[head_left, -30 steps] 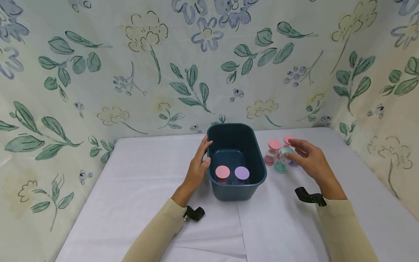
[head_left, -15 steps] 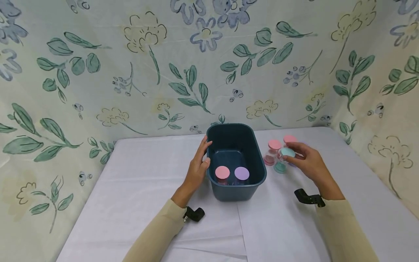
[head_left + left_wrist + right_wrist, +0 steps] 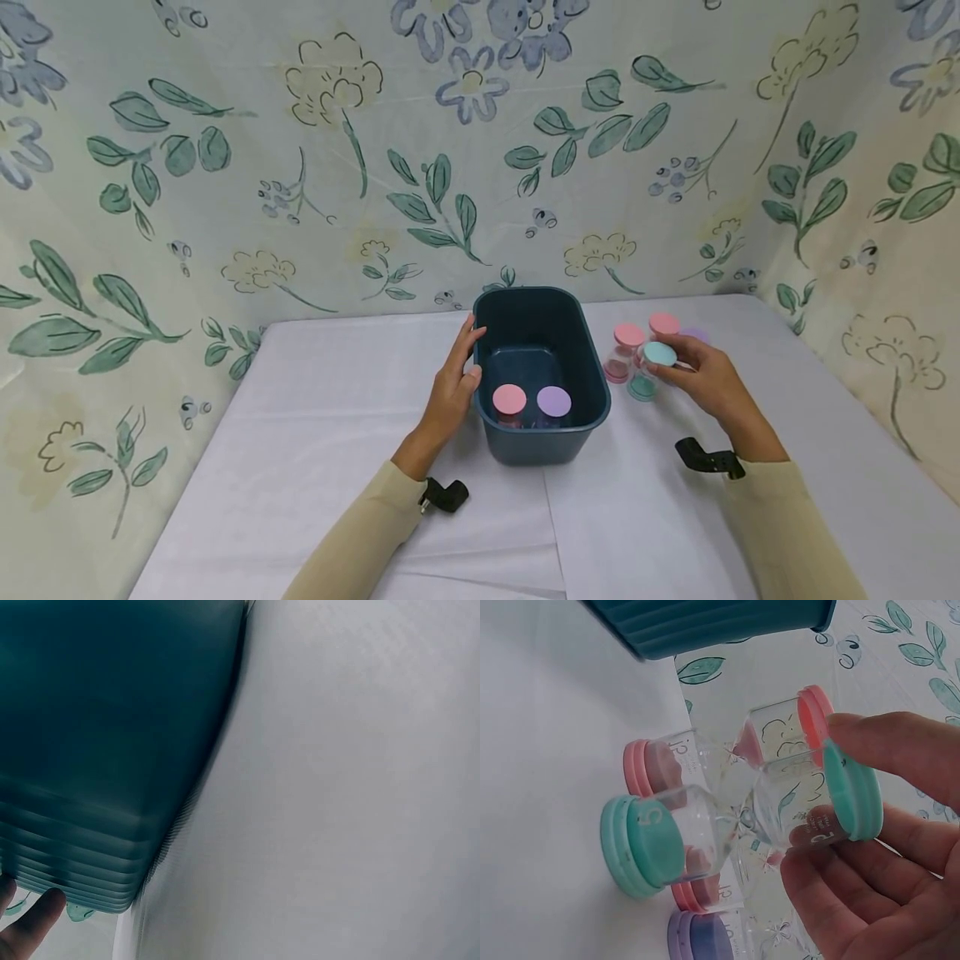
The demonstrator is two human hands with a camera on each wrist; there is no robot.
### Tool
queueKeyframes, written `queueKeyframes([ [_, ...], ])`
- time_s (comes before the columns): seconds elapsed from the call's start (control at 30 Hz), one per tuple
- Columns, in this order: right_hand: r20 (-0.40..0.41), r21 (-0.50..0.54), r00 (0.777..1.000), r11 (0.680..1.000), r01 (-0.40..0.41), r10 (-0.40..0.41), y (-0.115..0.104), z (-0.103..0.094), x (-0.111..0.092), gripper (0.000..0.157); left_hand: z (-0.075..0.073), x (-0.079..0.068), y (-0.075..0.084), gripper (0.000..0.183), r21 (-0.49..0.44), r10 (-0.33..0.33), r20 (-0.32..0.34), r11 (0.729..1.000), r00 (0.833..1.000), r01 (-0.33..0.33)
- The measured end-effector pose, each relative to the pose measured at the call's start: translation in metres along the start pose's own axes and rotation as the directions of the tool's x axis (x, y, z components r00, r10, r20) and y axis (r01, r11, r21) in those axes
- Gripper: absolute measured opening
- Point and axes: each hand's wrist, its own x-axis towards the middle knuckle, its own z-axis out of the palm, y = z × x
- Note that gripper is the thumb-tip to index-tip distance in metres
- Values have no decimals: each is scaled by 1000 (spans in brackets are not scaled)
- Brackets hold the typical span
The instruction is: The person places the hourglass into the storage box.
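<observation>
In the head view my right hand pinches the upper end of a teal-capped sand timer between thumb and fingers. The right wrist view shows that timer's clear glass bulbs and its lower teal cap, the thumb lying at the upper cap. Close around it stand pink-capped sand timers and a purple-capped one, partly hidden by the hand. My left hand rests with extended fingers along the left side of a dark blue bin; its fingertips show against the bin's outer wall in the left wrist view.
Inside the bin's near end stand one pink-capped sand timer and one purple-capped sand timer. A white cloth covers the table. Floral fabric hangs behind and at the sides.
My right hand has settled its fingers and thumb on the teal timer's upper end, uncovering more of the pink and purple caps behind. The left hand and bin have stayed in place.
</observation>
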Motion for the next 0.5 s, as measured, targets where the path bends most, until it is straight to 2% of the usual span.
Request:
queueKeyframes([
  [0.2,16,-6,1000,1000,-3,3,2,-1,0,74,1,0,0,58,-4,8,2,1000,1000,-8],
  [0.5,31,4,999,1000,-22,22,6,0,0,74,0,-1,2,61,4,1,1,1000,1000,-1],
])
